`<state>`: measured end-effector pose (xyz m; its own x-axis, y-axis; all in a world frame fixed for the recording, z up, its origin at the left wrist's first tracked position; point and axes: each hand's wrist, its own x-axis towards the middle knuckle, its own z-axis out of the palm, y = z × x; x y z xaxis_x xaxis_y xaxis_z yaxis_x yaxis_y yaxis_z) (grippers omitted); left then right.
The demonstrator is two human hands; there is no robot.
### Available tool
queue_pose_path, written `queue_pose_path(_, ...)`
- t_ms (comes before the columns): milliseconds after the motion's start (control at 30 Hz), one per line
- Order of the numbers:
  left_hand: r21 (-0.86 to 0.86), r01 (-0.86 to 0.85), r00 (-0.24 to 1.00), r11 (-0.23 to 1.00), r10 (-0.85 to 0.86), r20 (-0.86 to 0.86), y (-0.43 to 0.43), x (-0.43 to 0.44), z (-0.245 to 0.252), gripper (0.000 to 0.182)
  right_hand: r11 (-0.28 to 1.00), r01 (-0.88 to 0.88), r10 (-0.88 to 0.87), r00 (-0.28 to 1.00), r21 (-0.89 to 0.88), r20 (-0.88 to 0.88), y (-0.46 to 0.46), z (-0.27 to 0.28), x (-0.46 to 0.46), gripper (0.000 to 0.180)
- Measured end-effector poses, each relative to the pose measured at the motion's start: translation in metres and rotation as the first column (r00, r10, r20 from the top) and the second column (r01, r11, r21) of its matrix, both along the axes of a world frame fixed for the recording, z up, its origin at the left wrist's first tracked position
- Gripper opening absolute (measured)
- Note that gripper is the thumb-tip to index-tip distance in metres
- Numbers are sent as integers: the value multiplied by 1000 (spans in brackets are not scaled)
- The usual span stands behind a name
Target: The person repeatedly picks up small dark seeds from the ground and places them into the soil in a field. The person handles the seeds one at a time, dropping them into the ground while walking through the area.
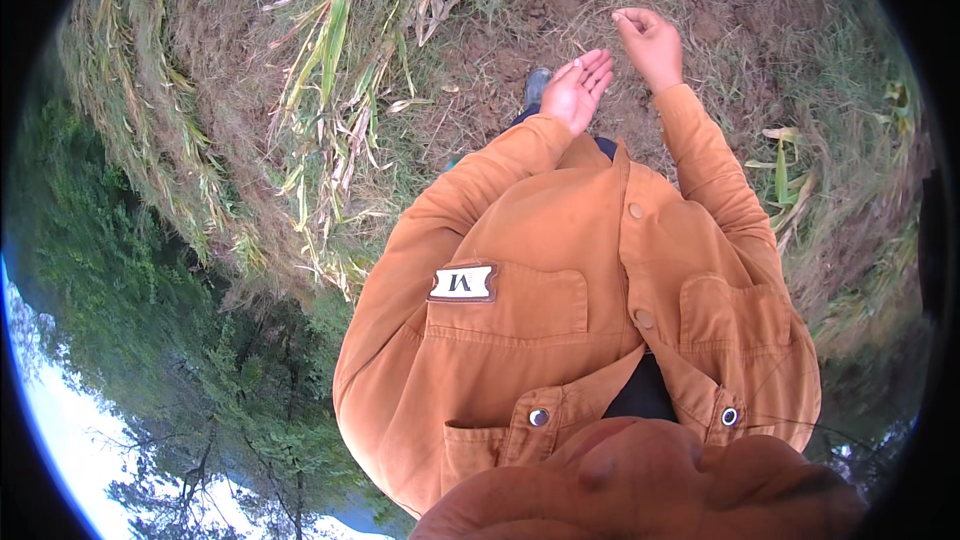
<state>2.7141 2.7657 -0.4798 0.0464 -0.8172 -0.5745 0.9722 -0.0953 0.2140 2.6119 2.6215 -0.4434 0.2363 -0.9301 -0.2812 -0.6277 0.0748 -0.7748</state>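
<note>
My left hand is held out palm up in front of my waist, its fingers a little apart and nothing visible on the palm. To its right and slightly farther out is my right hand, the thumb meeting the curled fingers. No object shows in that pinch, though a very small one could be hidden. The two hands are apart. Below them lies bare brown soil strewn with dry grass. A dark shoe shows on the ground just past my left wrist.
Maize plants with green and dried leaves lean at the left. More maize leaves lie in grass at the right. Leafy trees stand at the lower left. My orange-brown jacket fills the middle.
</note>
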Motion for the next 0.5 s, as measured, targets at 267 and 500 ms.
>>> queue_pose_path(267, -160, 107, 994, 981, -107, 10, -45, -43, 26, 42, 938, -163, 82, 962, -307, -262, 70, 55, -61, 25)
queue_pose_path(500, -170, 276, 961, 946, -272, 50, -68, -89, 42, 44, 864, -160, -118, 858, -478, -501, 84, 71, -87, 23)
